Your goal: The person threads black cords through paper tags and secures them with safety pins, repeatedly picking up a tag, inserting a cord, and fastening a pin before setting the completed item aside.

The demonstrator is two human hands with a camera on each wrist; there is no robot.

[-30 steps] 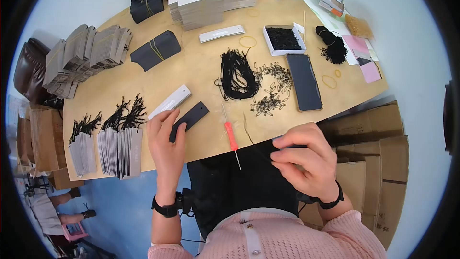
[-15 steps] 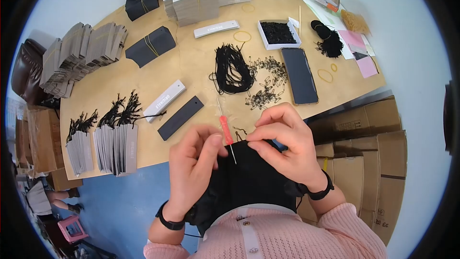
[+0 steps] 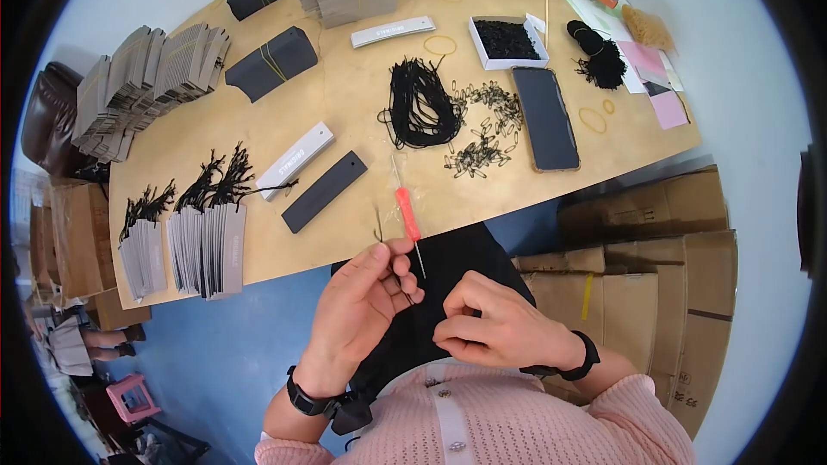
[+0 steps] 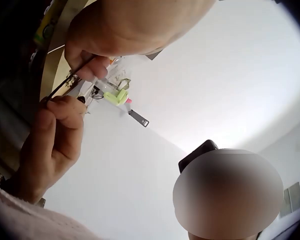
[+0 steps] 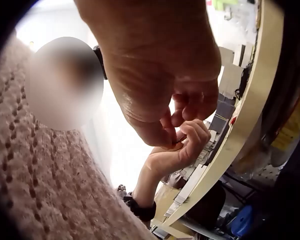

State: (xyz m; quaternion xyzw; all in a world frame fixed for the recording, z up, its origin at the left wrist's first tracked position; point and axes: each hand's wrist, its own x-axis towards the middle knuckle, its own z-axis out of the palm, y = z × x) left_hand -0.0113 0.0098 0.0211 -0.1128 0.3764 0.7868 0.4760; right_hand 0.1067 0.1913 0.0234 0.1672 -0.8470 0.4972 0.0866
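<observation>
A thin black cord (image 4: 65,82) runs between the two hands in the left wrist view. My left hand (image 3: 360,306) pinches it between thumb and finger, over the lap near the table's front edge; one end sticks up above the fingertips. My right hand (image 3: 495,320) is to the right and slightly lower, with fingers curled and thumb and finger pinching the cord's other part. A red-handled tool (image 3: 407,213) lies over the table edge just above the left hand. A black tag (image 3: 325,192) and a white tag (image 3: 295,161) lie up and left of it.
Tags with black cords (image 3: 205,250) stand at the table's left front. A cord bundle (image 3: 419,105), small loose clips (image 3: 484,151), a phone (image 3: 546,119) and a white box (image 3: 510,62) lie across the middle and right. Cardboard boxes (image 3: 637,293) stand at the lower right.
My left hand has moved from the tags to the lap and now pinches the cord. My right hand has moved lower and left. The black and white tags are uncovered.
</observation>
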